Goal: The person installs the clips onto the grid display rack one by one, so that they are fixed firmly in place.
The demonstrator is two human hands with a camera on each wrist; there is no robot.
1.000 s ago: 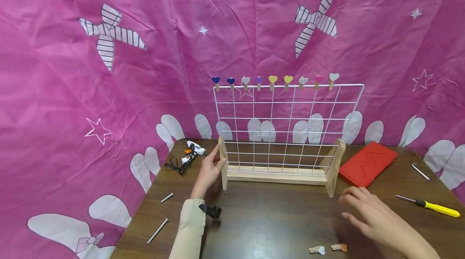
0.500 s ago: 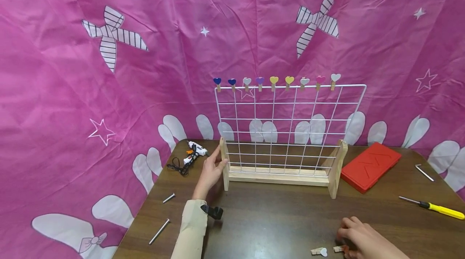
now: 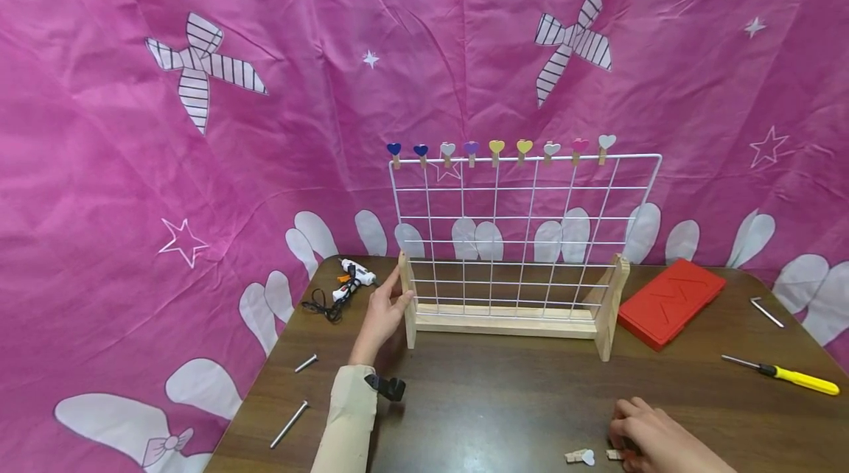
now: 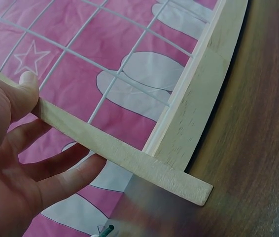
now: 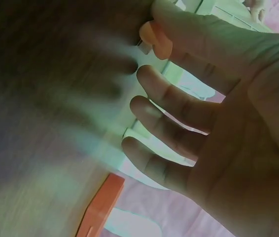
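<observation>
My left hand (image 3: 383, 317) grips the left wooden upright (image 4: 124, 155) of a white wire grid rack (image 3: 511, 241), thumb on one face and fingers on the other. Along the top wire several heart clothespins (image 3: 497, 152) stand clipped in a row. Low on the right, my right hand (image 3: 653, 440) pinches an orange heart clothespin (image 5: 156, 40) at the tabletop; in the head view the fingers partly cover it. Its other fingers are spread in the right wrist view. Beside it lies a white heart clothespin (image 3: 581, 457).
A red case (image 3: 673, 303) lies right of the rack, near an L-shaped hex key (image 3: 767, 312) and a yellow-handled screwdriver (image 3: 789, 376). On the left are a hot glue gun (image 3: 357, 272) with its black cord, a short bolt (image 3: 306, 363) and a longer bolt (image 3: 289, 424).
My right hand has come down and toward me from near the rack's right foot to the orange heart clothespin and now pinches it. The left hand keeps its hold on the upright.
</observation>
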